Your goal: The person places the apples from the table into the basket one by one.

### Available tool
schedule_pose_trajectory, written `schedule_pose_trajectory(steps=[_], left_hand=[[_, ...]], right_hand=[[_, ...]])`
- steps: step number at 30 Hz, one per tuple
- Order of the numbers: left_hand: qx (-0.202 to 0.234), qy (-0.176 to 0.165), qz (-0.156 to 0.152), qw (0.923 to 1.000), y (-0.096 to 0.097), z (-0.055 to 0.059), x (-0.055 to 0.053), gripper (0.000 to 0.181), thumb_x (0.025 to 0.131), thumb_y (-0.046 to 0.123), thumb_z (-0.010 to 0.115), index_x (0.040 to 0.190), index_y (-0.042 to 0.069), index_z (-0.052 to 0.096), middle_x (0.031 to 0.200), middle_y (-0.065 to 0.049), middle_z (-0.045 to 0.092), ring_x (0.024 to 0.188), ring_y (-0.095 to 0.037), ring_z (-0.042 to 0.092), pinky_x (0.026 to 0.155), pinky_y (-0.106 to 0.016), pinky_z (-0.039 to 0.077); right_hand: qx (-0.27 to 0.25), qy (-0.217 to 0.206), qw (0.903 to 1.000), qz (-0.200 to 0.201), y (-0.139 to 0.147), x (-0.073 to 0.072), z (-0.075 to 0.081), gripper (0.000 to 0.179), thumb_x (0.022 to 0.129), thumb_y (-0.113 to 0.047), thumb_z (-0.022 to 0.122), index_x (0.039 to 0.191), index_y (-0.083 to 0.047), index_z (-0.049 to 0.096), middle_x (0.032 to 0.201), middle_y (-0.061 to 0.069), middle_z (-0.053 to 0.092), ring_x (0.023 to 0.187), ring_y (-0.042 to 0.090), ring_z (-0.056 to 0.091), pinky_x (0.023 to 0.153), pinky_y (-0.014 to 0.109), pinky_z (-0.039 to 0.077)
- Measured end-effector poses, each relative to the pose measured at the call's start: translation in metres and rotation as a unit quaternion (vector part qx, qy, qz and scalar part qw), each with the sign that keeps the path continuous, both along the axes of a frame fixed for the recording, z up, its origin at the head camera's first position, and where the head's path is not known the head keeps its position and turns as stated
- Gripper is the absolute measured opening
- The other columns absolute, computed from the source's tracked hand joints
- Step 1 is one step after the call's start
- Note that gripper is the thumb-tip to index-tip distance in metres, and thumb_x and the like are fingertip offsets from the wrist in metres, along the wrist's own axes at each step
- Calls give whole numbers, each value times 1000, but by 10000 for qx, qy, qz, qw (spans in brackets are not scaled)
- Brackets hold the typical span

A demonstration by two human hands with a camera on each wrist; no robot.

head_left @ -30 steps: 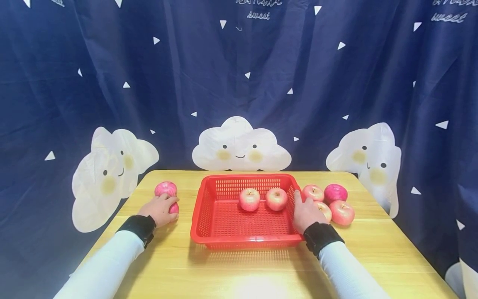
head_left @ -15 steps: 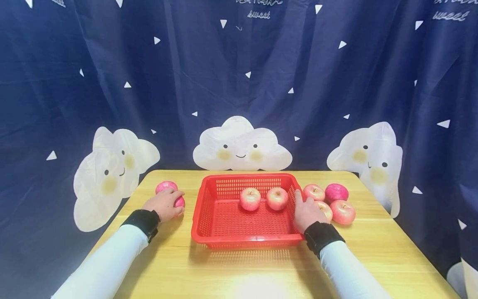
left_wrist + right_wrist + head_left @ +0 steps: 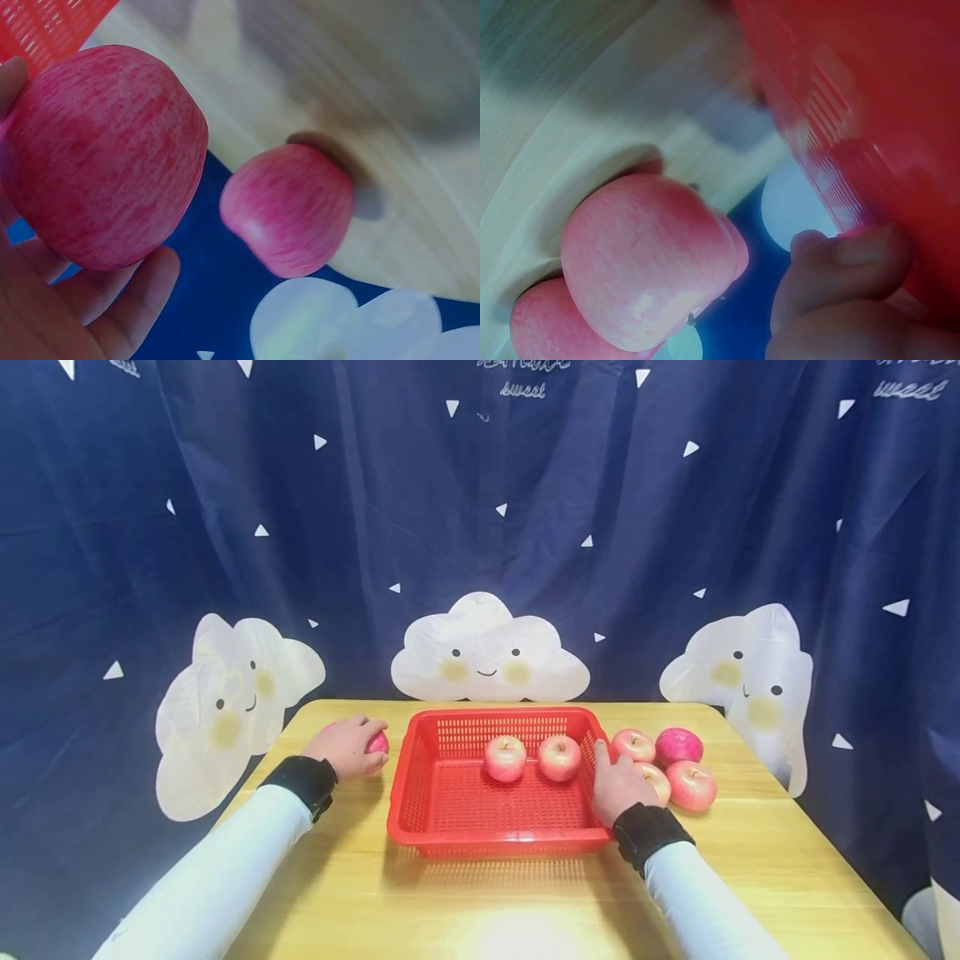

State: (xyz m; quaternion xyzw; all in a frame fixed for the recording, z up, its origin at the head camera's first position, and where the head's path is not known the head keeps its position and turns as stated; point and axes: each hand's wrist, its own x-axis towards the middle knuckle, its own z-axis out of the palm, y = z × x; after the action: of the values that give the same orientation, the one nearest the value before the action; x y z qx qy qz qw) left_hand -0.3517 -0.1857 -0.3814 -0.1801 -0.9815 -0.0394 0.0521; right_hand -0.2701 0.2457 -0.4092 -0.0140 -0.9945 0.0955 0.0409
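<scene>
My left hand (image 3: 341,747) grips a red apple (image 3: 105,157) to the left of the red plastic basket (image 3: 517,838), its fingers curled round the fruit. Behind that hand another apple (image 3: 292,210) sits on the table, mostly hidden in the head view. At the basket's right side, my right hand (image 3: 621,789) holds the rim, with a digit (image 3: 862,255) against the red wall in the right wrist view. Two apples, one left (image 3: 505,758) and one right (image 3: 559,757), lie in the basket.
Several apples, among them a darker pink one (image 3: 679,746) and a paler one (image 3: 692,786), cluster on the wooden table (image 3: 750,860) right of the basket, close to my right hand. A dark blue curtain (image 3: 420,510) with white clouds hangs behind the table.
My left hand has moved right, toward the basket, with the apple in its grip; the apple behind it is now more covered. The right hand keeps its place on the basket.
</scene>
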Motion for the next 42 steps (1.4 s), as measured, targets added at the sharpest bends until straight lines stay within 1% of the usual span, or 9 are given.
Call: schedule_pose_trajectory(steps=[4,8,11,16,18,25,29,32,42], left_hand=[[-46,92,-24,9999,6,10,-6,61,86,40,74,139,13,60,122,-15,61,104,-35,61,86,-54,55],[-68,216,-77,9997,16,23,-8,61,86,40,74,138,13,61,119,-15,61,101,-35,61,83,-52,55],[-71,182,-48,9998,23,31,-7,62,85,41,75,140,15,60,118,-12,61,101,-34,59,83,-51,56],[-306,141,-149,9993,36,42,-7,64,87,44,74,142,17,58,120,-13,61,106,-34,58,89,-51,53],[-392,169,-241,9988,42,46,-7,62,87,44,74,141,17,58,121,-14,61,106,-35,58,89,-51,52],[-433,106,-328,9985,64,58,-9,60,86,46,75,138,20,60,116,-10,61,102,-30,59,86,-47,55],[-501,97,-457,9976,80,61,-10,58,87,44,75,136,19,61,114,-9,61,100,-28,60,85,-47,55],[-574,123,-546,9968,93,61,-12,57,87,44,75,136,19,61,113,-9,61,101,-28,59,86,-46,55],[-721,39,-599,9956,121,51,-16,60,87,43,76,139,18,61,115,-9,61,105,-27,58,87,-44,55]], right_hand=[[17,15,10000,-14,0,-1,1,74,90,-9,63,155,4,29,125,43,48,100,53,63,75,63,56],[45,10,10000,-29,0,-2,0,75,90,-9,63,155,4,28,127,43,48,103,53,62,77,64,55],[27,-29,10000,-41,-2,-1,1,74,91,-10,64,155,4,29,127,43,48,104,53,62,77,64,55],[-38,-141,9999,-27,-2,2,1,73,92,-11,63,155,4,29,127,43,48,103,51,62,77,64,55],[-45,-153,9999,-24,-2,2,1,73,92,-11,63,155,3,29,127,42,47,103,51,62,76,64,55],[-17,-90,9999,-50,-1,0,-1,74,91,-11,63,155,3,28,127,43,47,102,51,62,77,64,55],[-3,-137,9999,-88,-1,-1,0,73,93,-12,62,155,2,28,127,42,47,104,51,62,77,64,55],[13,-131,9999,-91,-1,-1,1,72,93,-12,62,155,2,29,126,41,48,104,51,61,77,64,55],[59,-64,9999,-53,-3,2,3,72,93,-12,63,155,3,30,125,41,50,101,50,63,77,63,56]])
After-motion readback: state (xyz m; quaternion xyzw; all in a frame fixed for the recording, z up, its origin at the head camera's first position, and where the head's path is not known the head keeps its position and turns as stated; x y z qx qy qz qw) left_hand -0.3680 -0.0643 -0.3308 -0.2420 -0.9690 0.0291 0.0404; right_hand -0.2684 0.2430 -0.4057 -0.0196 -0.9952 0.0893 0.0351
